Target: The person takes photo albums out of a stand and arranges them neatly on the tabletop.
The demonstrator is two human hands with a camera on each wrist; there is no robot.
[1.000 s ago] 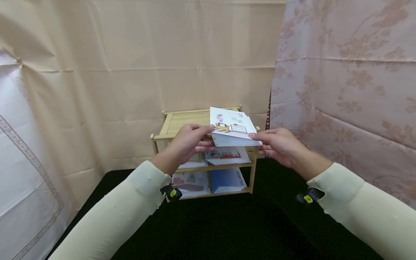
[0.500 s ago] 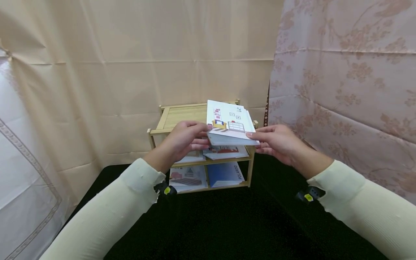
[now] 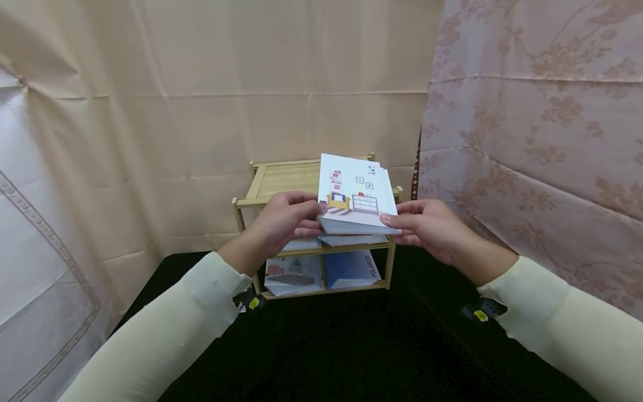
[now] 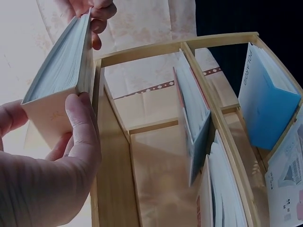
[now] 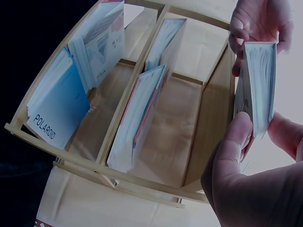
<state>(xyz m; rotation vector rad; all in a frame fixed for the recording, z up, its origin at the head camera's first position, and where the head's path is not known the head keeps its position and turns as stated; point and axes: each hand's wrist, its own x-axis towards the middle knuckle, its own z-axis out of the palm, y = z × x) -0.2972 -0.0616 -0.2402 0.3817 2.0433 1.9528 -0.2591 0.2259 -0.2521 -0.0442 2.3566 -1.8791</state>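
Both hands hold a thick photo album [image 3: 351,192] with a white cover showing a drawn room, yellow armchair and drawers. My left hand [image 3: 283,220] grips its left edge, thumb on top and fingers below. At the near right corner, my right hand [image 3: 432,229] pinches it the same way. The album is in front of the wooden shelf rack [image 3: 291,178], overlapping its right part in the head view. Its white page edges [image 4: 61,66] show in the left wrist view, and the right wrist view shows the album [image 5: 260,80] between both hands.
On the middle level lie white albums [image 3: 354,240], partly hidden behind the held one. The bottom level holds a blue POLAROID album [image 3: 350,269] and a white album with a grey building drawing [image 3: 295,273]. Dark green cloth [image 3: 331,346] lies beneath; curtains [image 3: 281,72] hang behind.
Both hands have brought the album slightly lower and nearer relative to the rack. It now covers more of the middle-level albums, and its cover shows more fully. The grip is unchanged.
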